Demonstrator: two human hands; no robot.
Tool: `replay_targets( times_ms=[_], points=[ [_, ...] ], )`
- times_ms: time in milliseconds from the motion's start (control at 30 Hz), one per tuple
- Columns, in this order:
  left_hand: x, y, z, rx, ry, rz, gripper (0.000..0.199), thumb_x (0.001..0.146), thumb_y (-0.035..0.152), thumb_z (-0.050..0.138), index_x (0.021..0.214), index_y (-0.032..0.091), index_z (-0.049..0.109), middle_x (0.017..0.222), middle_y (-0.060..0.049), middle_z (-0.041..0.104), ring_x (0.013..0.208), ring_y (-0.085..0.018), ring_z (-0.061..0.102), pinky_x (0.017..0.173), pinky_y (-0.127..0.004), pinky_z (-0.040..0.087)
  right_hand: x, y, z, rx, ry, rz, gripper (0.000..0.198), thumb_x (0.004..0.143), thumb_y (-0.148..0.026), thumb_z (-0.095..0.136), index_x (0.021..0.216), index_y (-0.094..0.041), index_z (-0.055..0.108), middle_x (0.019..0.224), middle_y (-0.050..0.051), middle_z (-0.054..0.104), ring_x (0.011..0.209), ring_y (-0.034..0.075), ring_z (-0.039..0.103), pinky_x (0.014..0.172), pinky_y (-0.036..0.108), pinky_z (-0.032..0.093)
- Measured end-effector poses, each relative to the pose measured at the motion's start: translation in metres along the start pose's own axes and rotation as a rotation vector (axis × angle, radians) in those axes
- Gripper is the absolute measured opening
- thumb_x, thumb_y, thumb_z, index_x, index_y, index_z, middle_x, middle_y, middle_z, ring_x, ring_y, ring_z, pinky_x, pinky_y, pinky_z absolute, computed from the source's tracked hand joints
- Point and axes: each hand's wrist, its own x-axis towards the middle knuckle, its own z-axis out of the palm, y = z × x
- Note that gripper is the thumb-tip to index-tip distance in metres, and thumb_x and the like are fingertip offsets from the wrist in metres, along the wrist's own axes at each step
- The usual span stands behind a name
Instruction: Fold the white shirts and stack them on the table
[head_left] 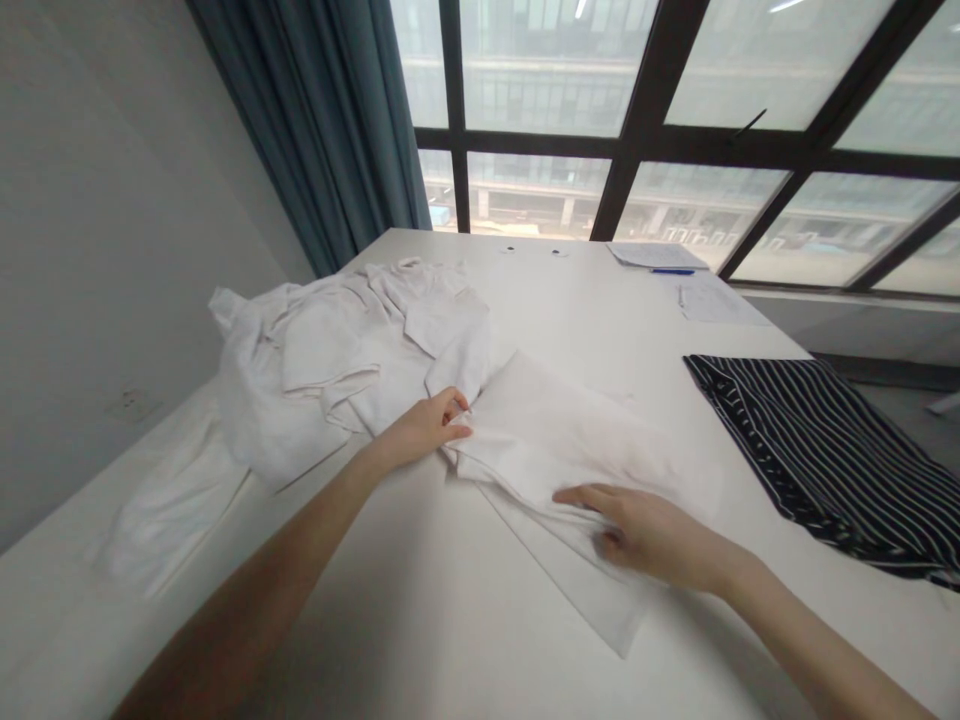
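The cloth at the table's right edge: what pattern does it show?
That cloth has thin white stripes on black; best seen in the head view.

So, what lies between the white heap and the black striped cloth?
In the head view, a flatter white cloth lies there, the left hand pinching its left end, the right hand at its near edge.

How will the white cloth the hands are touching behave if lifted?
Likely floppy: the white cloth creases beside the left hand. Probably light for its size, since its layers look thin. Lifted at one edge, it may unfold, as its layers overlap loosely near the right hand.
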Motion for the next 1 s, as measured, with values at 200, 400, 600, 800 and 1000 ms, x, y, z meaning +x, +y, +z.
replay_targets(
  times_ms=[200, 400, 600, 800, 1000],
  points=[
    [-0.047, 0.011, 0.009, -0.122, 0.013, -0.065, 0.029, 0.078, 0.037, 0.06, 0.098, 0.023, 0.045, 0.058, 0.011, 0.042, 0.055, -0.012, 0.04, 0.056, -0.023, 0.03, -0.012, 0.023, 0.011, -0.276, 0.224, 0.027, 0.043, 0.08, -0.002, 0.047, 0.114, -0.023, 0.063, 0.111, 0.006, 0.068, 0.1, 0.025, 0.065, 0.086, 0.039, 0.05],
    [-0.079, 0.023, 0.022, -0.093, -0.058, -0.144, 0.026, 0.085, 0.043, 0.049, 0.099, 0.021, 0.049, 0.057, 0.009, 0.048, 0.055, -0.014, 0.042, 0.056, -0.025, 0.031, -0.024, 0.037, 0.018, -0.404, 0.39, 0.027, 0.024, 0.085, -0.003, 0.051, 0.099, -0.019, 0.061, 0.099, 0.008, 0.064, 0.09, 0.025, 0.061, 0.084, 0.043, 0.048],
    [-0.066, 0.024, 0.03, 0.022, 0.163, -0.079, 0.031, 0.076, 0.05, 0.058, 0.078, 0.019, 0.06, 0.073, 0.0, 0.057, 0.067, -0.018, 0.052, 0.063, -0.028, 0.039, -0.039, 0.02, 0.014, -0.309, 0.443, -0.112, 0.026, 0.089, -0.007, 0.052, 0.109, -0.023, 0.059, 0.099, 0.006, 0.064, 0.086, 0.022, 0.059, 0.077, 0.037, 0.046],
    [-0.054, 0.017, 0.031, -0.084, 0.204, -0.094, 0.029, 0.082, 0.049, 0.051, 0.073, 0.021, 0.051, 0.06, 0.005, 0.048, 0.058, -0.014, 0.046, 0.058, -0.025, 0.034, -0.053, 0.016, 0.021, -0.267, 0.505, -0.135, 0.024, 0.092, -0.009, 0.051, 0.108, -0.024, 0.061, 0.094, 0.005, 0.063, 0.081, 0.02, 0.057, 0.073, 0.034, 0.044],
    [-0.056, 0.006, 0.038, -0.06, 0.158, -0.112, 0.024, 0.083, 0.045, 0.05, 0.083, 0.022, 0.05, 0.061, 0.005, 0.056, 0.06, -0.016, 0.052, 0.063, -0.027, 0.038, -0.053, 0.014, 0.041, -0.117, 0.293, -0.004, 0.036, 0.081, 0.002, 0.054, 0.103, -0.024, 0.062, 0.101, 0.004, 0.063, 0.092, 0.022, 0.059, 0.08, 0.036, 0.046]
  ],
)
